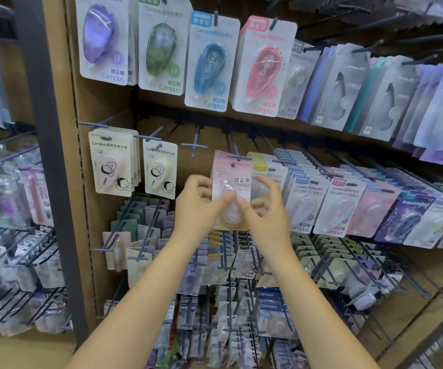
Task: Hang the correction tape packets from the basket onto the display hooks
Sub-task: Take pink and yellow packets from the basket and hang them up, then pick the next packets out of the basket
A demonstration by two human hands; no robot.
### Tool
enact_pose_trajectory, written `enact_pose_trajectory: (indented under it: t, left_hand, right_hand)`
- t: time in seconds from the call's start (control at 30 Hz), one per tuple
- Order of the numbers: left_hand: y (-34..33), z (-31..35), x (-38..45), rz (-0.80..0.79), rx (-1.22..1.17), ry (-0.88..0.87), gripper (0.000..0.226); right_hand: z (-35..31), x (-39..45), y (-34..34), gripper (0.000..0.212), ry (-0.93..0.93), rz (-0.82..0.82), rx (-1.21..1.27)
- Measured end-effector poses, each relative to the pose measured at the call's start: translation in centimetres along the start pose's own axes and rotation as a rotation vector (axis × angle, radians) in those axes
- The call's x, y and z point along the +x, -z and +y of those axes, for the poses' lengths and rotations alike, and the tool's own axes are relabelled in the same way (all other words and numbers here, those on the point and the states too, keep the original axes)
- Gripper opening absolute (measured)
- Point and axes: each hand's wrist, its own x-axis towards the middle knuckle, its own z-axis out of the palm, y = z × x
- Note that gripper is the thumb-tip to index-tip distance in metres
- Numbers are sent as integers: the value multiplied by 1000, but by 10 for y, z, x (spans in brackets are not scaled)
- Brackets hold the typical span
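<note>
at frame centre, the left hand [197,206] and right hand [264,209] pinched a pink correction tape packet [231,182] by its side edges, below a bare hook [195,146].

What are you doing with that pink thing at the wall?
A person is stocking a shop display. Both hands, left hand and right hand, hold a pink correction tape packet in front of the display hooks, where similar pink packets already hang. Many more packets hang around it. The basket is out of view.

Both hands, the left hand [196,206] and right hand [265,209], pinch a pale pink carded correction tape packet [231,187] hanging on a dark metal display hook [235,153].
</note>
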Motion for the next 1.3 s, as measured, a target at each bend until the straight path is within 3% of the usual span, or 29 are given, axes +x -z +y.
enact_pose_trajectory:
  t: [0.07, 0.13, 0.3, 0.53, 0.67, 0.77, 0.83, 1.0, 1.1, 1.2, 1.3]
  left_hand:
    - [4, -10, 3, 28, 189, -204, 52]
    - [10, -20, 10, -53, 325, -325, 59]
    - [8, -31, 31, -168, 423, -346, 69]
    - [2, -30, 43, -183, 500, -325, 70]
    - [9, -28, 27, -148, 662, -293, 65]
    - [6, -32, -15, 44, 695, -504, 48]
    - [-7, -39, -56, 43, 648, -593, 42]
    - [-66, -111, -162, -192, 639, -353, 34]
    - [-105, -191, -227, -376, 797, -93, 31]
    - [-131, -261, -304, -601, 842, 267, 69]
    - [-146, -313, -383, -622, 897, 364, 85]
  right_hand:
    - [6, 4, -1, 56, 127, -8, -167]
    - [12, 11, -4, 62, 182, -38, -272]
    - [18, 30, -9, 67, 235, -82, -446]
    - [16, 47, -10, 66, 195, -131, -659]
    - [16, 31, 8, 58, 170, -195, -494]
    - [32, 1, 33, 44, 174, -190, -301]
    - [54, -26, 50, 32, 165, -157, -227]
    - [149, -106, 97, 19, 3, -147, -252]
    - [229, -155, 127, 26, -274, -316, -358]
    - [319, -213, 150, 39, -565, -560, -407]
    - [402, -273, 164, 46, -762, -763, -427]
